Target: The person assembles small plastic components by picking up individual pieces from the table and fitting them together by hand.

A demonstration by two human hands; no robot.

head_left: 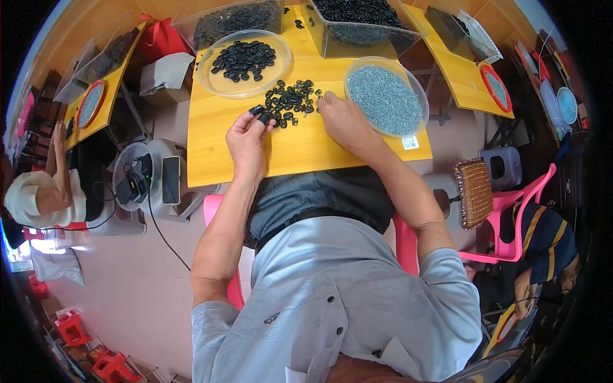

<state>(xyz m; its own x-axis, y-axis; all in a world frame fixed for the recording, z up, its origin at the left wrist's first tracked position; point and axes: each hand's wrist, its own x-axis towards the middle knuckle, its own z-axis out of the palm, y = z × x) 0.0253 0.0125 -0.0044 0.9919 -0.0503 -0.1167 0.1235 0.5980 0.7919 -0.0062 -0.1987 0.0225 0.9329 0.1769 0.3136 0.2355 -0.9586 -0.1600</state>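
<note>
My left hand is over the yellow table, its fingers drawn together beside a loose pile of small black oval pieces. Black caps or pieces cover its thumb and fingertip; whether something sits between them is too small to tell. My right hand is pinched at the pile's right edge, and its fingertips hide whatever they grip. Right of it stands a round clear tub of grey metal screws. Behind the pile, a round clear tray carries more black pieces.
Clear bins of black parts line the table's back. At left, a stool bears a phone beside a tub with a black device. Other people work at left and lower right, near a pink chair.
</note>
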